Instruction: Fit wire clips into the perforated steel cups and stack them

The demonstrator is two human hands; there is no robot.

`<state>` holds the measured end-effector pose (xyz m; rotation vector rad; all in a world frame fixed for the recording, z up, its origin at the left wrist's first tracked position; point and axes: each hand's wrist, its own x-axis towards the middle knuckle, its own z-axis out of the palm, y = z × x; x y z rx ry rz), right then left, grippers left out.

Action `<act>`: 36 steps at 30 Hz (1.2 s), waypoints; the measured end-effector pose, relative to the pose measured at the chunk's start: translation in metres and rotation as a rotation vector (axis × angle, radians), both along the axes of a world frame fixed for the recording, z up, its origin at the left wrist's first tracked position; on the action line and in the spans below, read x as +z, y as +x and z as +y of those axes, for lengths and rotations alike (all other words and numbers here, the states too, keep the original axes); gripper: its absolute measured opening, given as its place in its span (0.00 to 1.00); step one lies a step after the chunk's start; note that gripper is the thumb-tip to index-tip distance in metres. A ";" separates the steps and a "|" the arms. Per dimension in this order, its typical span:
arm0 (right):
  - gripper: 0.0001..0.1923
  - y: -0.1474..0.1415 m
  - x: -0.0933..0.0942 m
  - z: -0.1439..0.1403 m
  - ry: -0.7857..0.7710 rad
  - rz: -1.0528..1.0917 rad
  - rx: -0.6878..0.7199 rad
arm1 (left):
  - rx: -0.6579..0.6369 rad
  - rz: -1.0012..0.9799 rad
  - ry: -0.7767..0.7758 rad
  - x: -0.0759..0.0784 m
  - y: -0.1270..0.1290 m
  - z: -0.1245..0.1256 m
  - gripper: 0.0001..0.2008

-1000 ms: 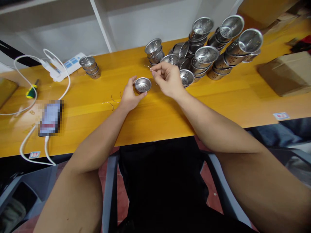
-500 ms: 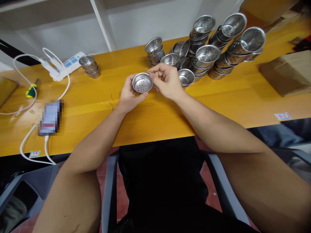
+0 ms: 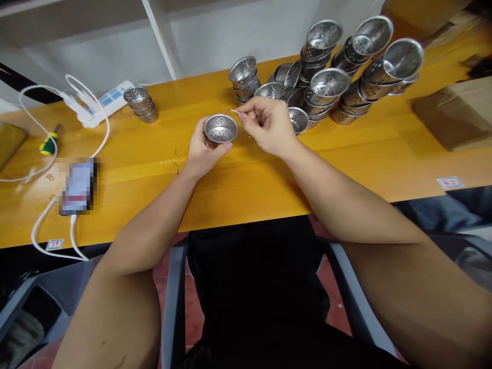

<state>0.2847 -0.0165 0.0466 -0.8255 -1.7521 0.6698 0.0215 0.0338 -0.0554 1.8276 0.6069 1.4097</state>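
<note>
My left hand (image 3: pixel 203 148) is closed around a small round metal strainer cup (image 3: pixel 221 129) with holes in its base and wall, its open mouth facing up toward me. Just right of the cup, my right hand (image 3: pixel 267 123) pinches a thin, light-coloured wire-like strip (image 3: pixel 231 111) between thumb and fingertips. The strip's free end points left, over the cup's far rim; whether it touches the cup I cannot tell. Thin curved wire scraps (image 3: pixel 172 163) lie on the table left of my left wrist.
Several stacks of perforated metal cups (image 3: pixel 328 84) stand at the back right, and a short stack (image 3: pixel 142 104) at the back left. Leftward are a power strip (image 3: pixel 109 105), a cabled phone (image 3: pixel 79 187) and a green-yellow screwdriver (image 3: pixel 49 142). A cardboard box (image 3: pixel 457 113) sits right on the yellow table (image 3: pixel 246 200).
The cup in my left hand has shifted slightly left. My right hand has drawn away from its rim to the right, and the thin strip in its fingers now shows more.
</note>
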 end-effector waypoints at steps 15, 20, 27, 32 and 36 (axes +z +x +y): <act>0.08 0.003 0.002 -0.005 -0.001 -0.167 -0.054 | -0.037 0.053 0.026 0.004 0.003 -0.014 0.51; 0.08 0.002 0.005 -0.008 -0.015 -0.177 -0.057 | 0.005 0.101 0.137 0.003 0.003 -0.016 0.52; 0.10 0.002 0.004 -0.008 -0.027 -0.185 -0.067 | 0.068 0.247 0.252 0.016 -0.004 -0.023 0.47; 0.09 -0.003 -0.002 -0.006 -0.003 -0.181 -0.112 | 0.080 0.310 0.261 0.023 -0.002 -0.030 0.47; 0.09 -0.012 -0.004 -0.009 -0.015 -0.153 -0.112 | 0.125 0.361 0.214 0.027 0.005 -0.039 0.52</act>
